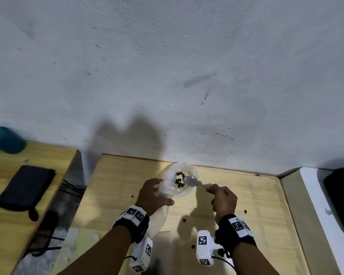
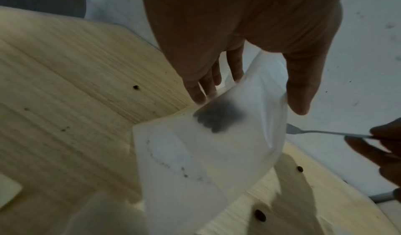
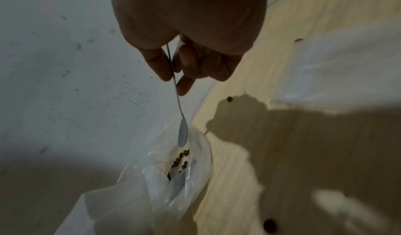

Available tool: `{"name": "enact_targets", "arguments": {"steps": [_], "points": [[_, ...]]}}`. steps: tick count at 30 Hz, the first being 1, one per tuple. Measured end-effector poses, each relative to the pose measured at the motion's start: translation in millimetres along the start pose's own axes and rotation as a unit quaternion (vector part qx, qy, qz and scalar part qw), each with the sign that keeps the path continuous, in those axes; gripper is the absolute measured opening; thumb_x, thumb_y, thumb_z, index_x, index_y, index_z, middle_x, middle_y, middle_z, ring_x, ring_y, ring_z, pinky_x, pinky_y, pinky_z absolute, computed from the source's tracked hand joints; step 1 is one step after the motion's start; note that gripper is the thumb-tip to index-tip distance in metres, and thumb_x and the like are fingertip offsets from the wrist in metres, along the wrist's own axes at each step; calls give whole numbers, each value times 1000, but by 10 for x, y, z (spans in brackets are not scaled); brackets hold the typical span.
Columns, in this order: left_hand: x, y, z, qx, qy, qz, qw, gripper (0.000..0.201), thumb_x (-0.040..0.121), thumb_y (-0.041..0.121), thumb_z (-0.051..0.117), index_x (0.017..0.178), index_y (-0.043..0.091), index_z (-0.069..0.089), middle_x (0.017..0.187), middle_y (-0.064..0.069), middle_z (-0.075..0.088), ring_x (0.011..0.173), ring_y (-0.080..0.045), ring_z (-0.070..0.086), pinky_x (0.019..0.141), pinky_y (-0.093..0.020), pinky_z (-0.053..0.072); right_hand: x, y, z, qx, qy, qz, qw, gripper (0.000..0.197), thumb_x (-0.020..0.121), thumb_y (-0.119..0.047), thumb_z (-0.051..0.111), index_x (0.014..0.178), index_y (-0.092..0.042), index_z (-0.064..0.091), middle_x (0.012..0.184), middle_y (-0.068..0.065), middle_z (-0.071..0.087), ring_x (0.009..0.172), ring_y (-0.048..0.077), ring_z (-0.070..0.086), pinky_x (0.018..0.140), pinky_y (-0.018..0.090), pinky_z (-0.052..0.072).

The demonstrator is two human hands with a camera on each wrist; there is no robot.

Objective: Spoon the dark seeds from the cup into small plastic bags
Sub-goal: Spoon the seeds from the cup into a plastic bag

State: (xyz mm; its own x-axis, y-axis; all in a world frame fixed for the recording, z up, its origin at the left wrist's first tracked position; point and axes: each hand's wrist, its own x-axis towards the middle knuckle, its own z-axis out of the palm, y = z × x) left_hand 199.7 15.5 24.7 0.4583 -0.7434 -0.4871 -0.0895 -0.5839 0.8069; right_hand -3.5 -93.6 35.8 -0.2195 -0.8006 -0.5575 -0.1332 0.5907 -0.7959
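My head view is evenly lit but soft, bending at the edges; a hard shadow falls on the wall [image 1: 127, 135]. Both wrist views are dimmer, blurred and grainy, with shadows across the table [image 3: 303, 153].

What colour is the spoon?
Silvery grey metal spoon, clearest in the right wrist view.

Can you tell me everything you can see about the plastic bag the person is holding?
The plastic bag is thin, see-through, whitish and crinkly. The left hand holds it by its side, mouth open, above the wooden table. A small heap of dark seeds lies inside. The bowl of a metal spoon, pinched by the right hand, sits at the bag's open mouth and looks empty. The bag's lower part hangs down toward the table.
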Motion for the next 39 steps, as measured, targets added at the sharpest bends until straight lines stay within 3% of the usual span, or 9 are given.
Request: {"name": "enact_targets", "arguments": {"steps": [5,11,15,19,23,28,32,35,39], "points": [[-117,30,-73,-24,24,29,999,81,47,26,93,116,30,52,124,1,53,104,-16,58,79,-29,50,-51,121,57,-54,-90,51,993,22,80,-24,79,85,-3,75,99,22,73,47,17,38,46,25,30],[-215,141,-106,-12,30,73,997,81,43,37,89,117,29,57,116,5,62,100,-11,60,76,-24,50,-204,35,-165,-271,-84,-109,953,44,78,-34,79,118,-20,69,116,4,66,108,26,63,80,25,41],[-319,306,-73,25,2,132,991,82,50,29,93,123,26,56,118,10,57,100,-6,57,67,-5,41,-540,-287,-159,-168,-253,-235,923,38,86,-2,62,107,-33,69,75,-3,63,76,11,62,64,17,44],[-384,507,-36,57,-29,202,977,88,48,32,94,126,24,55,118,12,56,100,-5,58,70,1,40,-777,-640,-77,-199,-399,-195,874,36,79,5,44,95,-12,72,65,6,63,45,4,45,46,18,32],[-396,686,-73,15,-37,206,978,93,40,51,87,124,33,52,111,14,58,94,-5,59,69,-11,46,-733,-833,-132,-200,-361,-250,876,20,76,-3,59,62,-16,62,59,-7,58,47,1,43,49,14,31],[-361,874,-122,-68,34,213,974,13,83,24,74,85,20,61,72,5,63,59,-5,57,59,-17,45,-626,-879,-191,-203,-244,-389,865,25,75,-17,84,79,-24,61,76,-9,64,73,2,58,62,15,43],[-372,960,-144,-110,44,216,969,11,89,16,67,82,9,62,66,0,64,51,-5,57,55,-18,45,-653,-921,-167,-94,-192,-321,923,43,72,-14,87,106,-29,64,74,-3,60,61,7,57,50,16,44],[-394,1003,-133,-145,32,204,968,10,88,15,68,82,8,64,69,-2,65,56,-6,59,56,-17,46,-663,-930,-137,-88,-206,-283,933,22,76,-17,84,82,-8,65,73,2,57,47,1,46,40,9,32],[-418,1005,-96,-142,-1,198,970,11,88,15,68,86,4,69,78,-13,72,70,-20,69,68,-35,57,-694,-910,-93,-82,-254,-257,929,37,75,-23,84,82,9,66,78,19,69,66,11,61,60,17,48]]}}
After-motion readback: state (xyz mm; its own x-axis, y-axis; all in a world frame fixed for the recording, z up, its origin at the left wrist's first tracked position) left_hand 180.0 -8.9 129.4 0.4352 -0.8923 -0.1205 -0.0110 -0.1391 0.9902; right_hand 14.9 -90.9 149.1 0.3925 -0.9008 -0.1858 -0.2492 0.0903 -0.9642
